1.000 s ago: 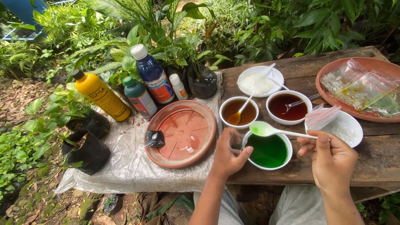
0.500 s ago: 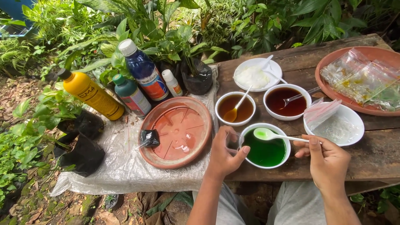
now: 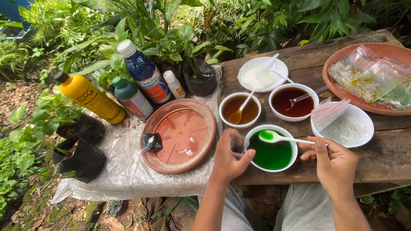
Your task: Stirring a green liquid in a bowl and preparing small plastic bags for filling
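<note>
Left hand (image 3: 229, 156) grip pinches small clear cup (image 3: 238, 145) beside green-liquid bowl (image 3: 271, 150) at counter's (image 3: 385, 164) front edge, right hand (image 3: 336, 160) grip holds white spoon (image 3: 278, 137) over it.

left hand (image 3: 231, 156) curled gripping, right hand (image 3: 334, 160) pinching

Garden — potted plants (image 3: 171, 38), wooden table (image 3: 385, 162)

Five round white ceramic bowls (image 3: 271, 149), four capped plastic bottles (image 3: 90, 96), two terracotta plastic saucers (image 3: 180, 134), four spoons (image 3: 280, 137), two hands (image 3: 229, 154) counted.
</note>
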